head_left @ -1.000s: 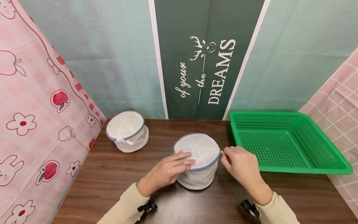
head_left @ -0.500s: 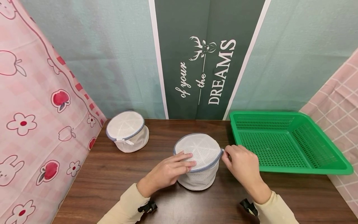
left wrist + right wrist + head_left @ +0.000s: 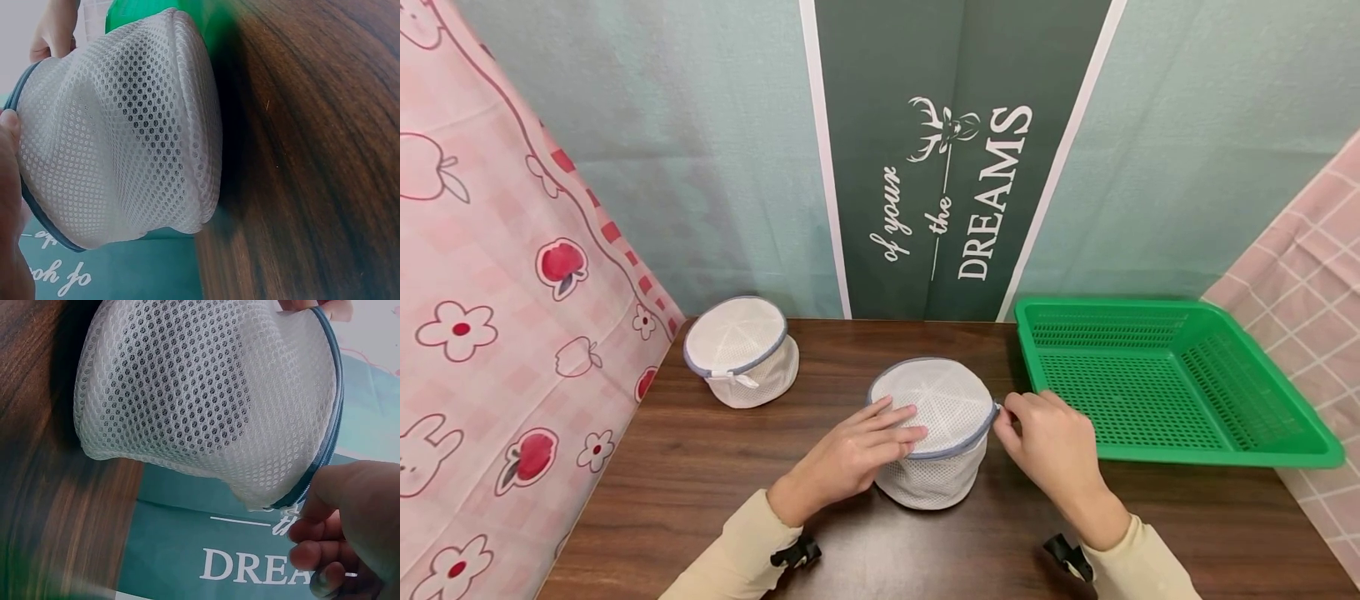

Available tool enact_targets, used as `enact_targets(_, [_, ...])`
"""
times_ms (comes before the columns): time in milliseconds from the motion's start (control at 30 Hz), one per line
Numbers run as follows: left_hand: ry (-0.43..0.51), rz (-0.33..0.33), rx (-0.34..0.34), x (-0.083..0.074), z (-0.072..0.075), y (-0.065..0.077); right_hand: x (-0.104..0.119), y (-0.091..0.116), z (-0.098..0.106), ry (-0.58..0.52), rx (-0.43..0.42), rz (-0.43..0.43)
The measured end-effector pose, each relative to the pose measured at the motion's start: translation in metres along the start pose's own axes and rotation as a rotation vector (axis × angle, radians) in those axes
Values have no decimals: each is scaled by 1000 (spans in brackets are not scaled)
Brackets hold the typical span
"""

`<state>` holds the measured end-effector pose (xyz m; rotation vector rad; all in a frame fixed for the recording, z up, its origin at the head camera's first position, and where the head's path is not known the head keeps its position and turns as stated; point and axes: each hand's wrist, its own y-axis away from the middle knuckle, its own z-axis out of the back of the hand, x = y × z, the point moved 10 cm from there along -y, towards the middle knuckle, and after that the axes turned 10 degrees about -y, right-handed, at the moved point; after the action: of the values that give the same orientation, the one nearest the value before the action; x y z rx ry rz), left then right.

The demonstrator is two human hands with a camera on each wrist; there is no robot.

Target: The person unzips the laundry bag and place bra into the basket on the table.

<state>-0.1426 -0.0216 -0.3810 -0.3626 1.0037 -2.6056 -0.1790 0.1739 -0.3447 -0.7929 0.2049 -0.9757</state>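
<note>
A round white mesh laundry bag (image 3: 936,404) with a blue zip around its top stands upright at the middle of the table. My left hand (image 3: 850,450) holds its near left rim, fingers laid over the lid and thumb on the side below, as the right wrist view shows. At the bag's right side my right hand (image 3: 1051,442) pinches the zip pull with curled fingers. The zip tape (image 3: 331,419) runs along the rim up to those fingers, which mostly hide the pull. From the left wrist view the mesh side wall (image 3: 119,131) looks slightly dented.
A second mesh laundry bag (image 3: 741,350), its lid tilted, stands at the back left with a white pull hanging at its front. To the right lies a green plastic basket (image 3: 1187,454), close beside my right hand. Curtains hang behind the brown wooden table (image 3: 700,475).
The bag and my right hand have shifted very slightly to the right. One finger of my left hand has spread upward a little on the lid.
</note>
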Motion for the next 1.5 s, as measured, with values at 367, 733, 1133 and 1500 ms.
enact_targets(367, [-47, -26, -5, 0, 1, 2, -4, 1, 0, 30, 61, -67])
enact_targets(733, [-20, -29, -34, -1, 5, 3, 12, -3, 9, -88, 2, -7])
enact_targets(1133, [-29, -17, -78, -1, 9, 11, 49, 9, -24, -196, 243, 158])
enact_targets(1500, [-28, 71, -245, 8, 20, 15, 50, 14, -26, -207, 245, 165])
